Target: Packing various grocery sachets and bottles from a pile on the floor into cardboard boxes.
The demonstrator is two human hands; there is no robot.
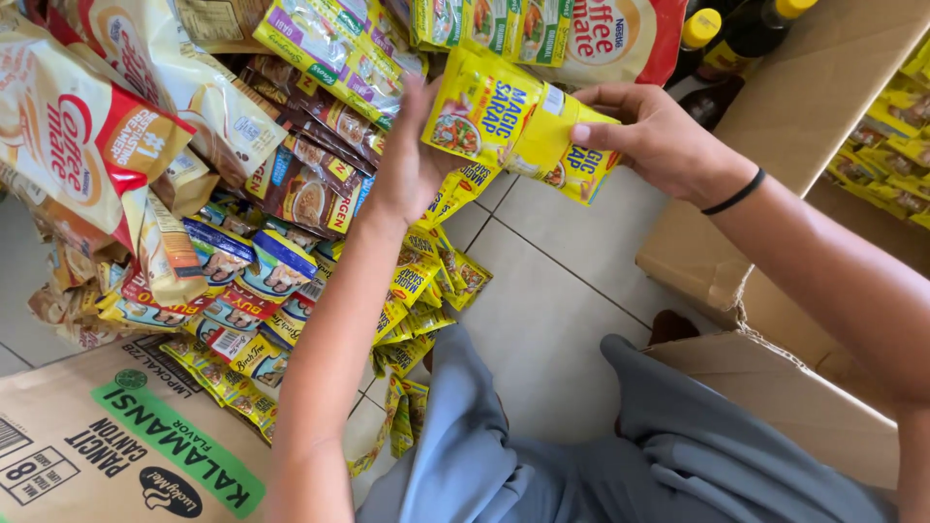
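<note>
I am holding a strip of small yellow foil seasoning sachets (513,121) at twelve o'clock, my left hand (412,160) closed behind its left end and my right hand (654,136) pinching its right end, likely sorting it, so next I must keep the dangling sachets untangled.

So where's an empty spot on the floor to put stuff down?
The bare tile floor is free between the hanging yellow sachet strip and the torn cardboard box, just ahead of the grey-trousered knees. To the left it is crowded: a sachet pile covers everything.
</note>
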